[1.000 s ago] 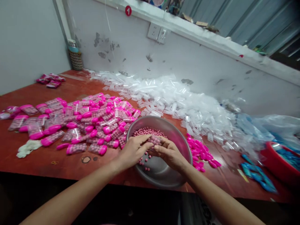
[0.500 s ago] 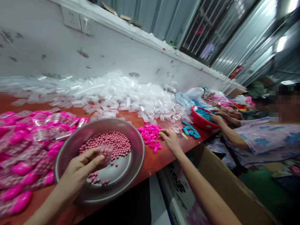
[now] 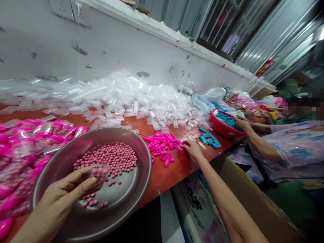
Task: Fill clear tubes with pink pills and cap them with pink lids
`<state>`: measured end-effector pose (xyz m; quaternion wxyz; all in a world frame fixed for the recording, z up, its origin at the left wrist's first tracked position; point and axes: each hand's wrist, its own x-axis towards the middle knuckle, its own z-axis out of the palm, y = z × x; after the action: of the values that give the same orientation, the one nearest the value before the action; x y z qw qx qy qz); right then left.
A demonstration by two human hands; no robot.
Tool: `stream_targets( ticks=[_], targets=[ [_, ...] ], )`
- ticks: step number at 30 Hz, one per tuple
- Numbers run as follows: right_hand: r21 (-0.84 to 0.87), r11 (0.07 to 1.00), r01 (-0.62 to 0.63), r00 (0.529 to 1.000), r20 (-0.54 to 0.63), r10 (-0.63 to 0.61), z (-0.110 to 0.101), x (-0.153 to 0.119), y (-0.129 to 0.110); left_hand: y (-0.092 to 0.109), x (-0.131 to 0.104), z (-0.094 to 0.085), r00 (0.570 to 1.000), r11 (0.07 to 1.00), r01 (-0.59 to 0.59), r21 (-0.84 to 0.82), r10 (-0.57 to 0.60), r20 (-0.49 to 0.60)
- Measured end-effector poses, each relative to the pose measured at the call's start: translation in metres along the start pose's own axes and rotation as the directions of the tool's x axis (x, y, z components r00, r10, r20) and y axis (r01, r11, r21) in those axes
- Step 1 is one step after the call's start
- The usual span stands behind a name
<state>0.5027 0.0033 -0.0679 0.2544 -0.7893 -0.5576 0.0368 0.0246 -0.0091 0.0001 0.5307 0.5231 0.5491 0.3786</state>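
We see the left grip (image 3: 64,192) pinching a bead-filled case (image 3: 99,172), clear, above the metal bowl (image 3: 121,197); right grip (image 3: 193,150) at the edge of the pink caps (image 3: 165,143), closure unreadable. We judge the case light, thin-walled (probably slippery); best held gently across its flat faces.

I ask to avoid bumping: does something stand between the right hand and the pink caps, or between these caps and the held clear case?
Nothing visible separates the right hand from the pink caps. The right rim of the metal bowl lies between those caps and the clear case in the left hand.
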Motion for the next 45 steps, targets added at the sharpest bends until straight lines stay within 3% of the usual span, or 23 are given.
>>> stream_targets(
  ticks=[3, 6, 8, 11, 14, 17, 22, 24, 26, 28, 31, 35, 40, 45],
  targets=[
    [0.034, 0.996, 0.085, 0.993, -0.079, -0.082, -0.019, -0.009, -0.024, -0.002, -0.001, -0.004, 0.973, 0.985, 0.099, -0.138, -0.067, 0.219],
    [0.052, 0.968, 0.247, 0.965, -0.106, -0.241, -0.042, -0.024, -0.072, 0.005, -0.006, -0.002, 0.970, 0.991, 0.068, -0.116, -0.039, 0.242],
    [0.019, 0.892, 0.452, 0.890, -0.081, -0.449, -0.052, -0.037, -0.114, 0.009, -0.008, 0.000, 0.968, 0.993, 0.035, -0.111, -0.006, 0.249],
    [0.023, 0.729, 0.684, 0.727, 0.054, -0.684, -0.055, -0.060, -0.182, 0.012, -0.011, 0.004, 0.956, 0.988, -0.061, -0.140, 0.098, 0.275],
    [0.108, 0.626, 0.772, 0.609, 0.155, -0.778, -0.045, -0.082, -0.236, 0.010, -0.014, 0.005, 0.931, 0.969, -0.190, -0.160, 0.229, 0.283],
    [0.315, 0.596, 0.739, 0.576, 0.162, -0.801, -0.030, -0.100, -0.268, 0.010, -0.020, 0.005, 0.906, 0.949, -0.283, -0.140, 0.312, 0.285],
    [0.638, 0.622, 0.454, 0.728, 0.137, -0.671, -0.007, -0.115, -0.284, 0.016, -0.031, -0.004, 0.881, 0.916, -0.396, -0.071, 0.400, 0.252],
    [0.660, 0.638, 0.396, 0.754, 0.164, -0.636, -0.003, -0.117, -0.286, 0.015, -0.032, -0.010, 0.860, 0.889, -0.457, -0.037, 0.452, 0.238],
    [0.614, 0.655, 0.441, 0.755, 0.140, -0.640, -0.004, -0.119, -0.292, 0.014, -0.032, -0.014, 0.839, 0.861, -0.508, 0.015, 0.490, 0.236],
    [0.527, 0.647, 0.551, 0.722, 0.088, -0.686, -0.008, -0.121, -0.300, 0.011, -0.031, -0.018, 0.817, 0.836, -0.546, 0.052, 0.518, 0.253],
    [0.439, 0.588, 0.679, 0.627, 0.071, -0.776, -0.011, -0.123, -0.312, 0.007, -0.030, -0.020, 0.809, 0.831, -0.553, 0.050, 0.523, 0.267],
    [0.419, 0.570, 0.707, 0.563, 0.156, -0.812, -0.010, -0.124, -0.319, 0.003, -0.033, -0.020, 0.834, 0.851, -0.525, 0.024, 0.509, 0.214],
    [0.374, 0.548, 0.749, 0.471, 0.281, -0.836, -0.012, -0.128, -0.316, -0.007, -0.034, -0.018, 0.769, 0.771, -0.631, 0.080, 0.609, 0.195],
    [0.247, 0.545, 0.801, 0.459, 0.330, -0.825, -0.010, -0.130, -0.314, -0.014, -0.032, -0.013, 0.732, 0.699, -0.681, 0.218, 0.647, 0.212]
  ],
)
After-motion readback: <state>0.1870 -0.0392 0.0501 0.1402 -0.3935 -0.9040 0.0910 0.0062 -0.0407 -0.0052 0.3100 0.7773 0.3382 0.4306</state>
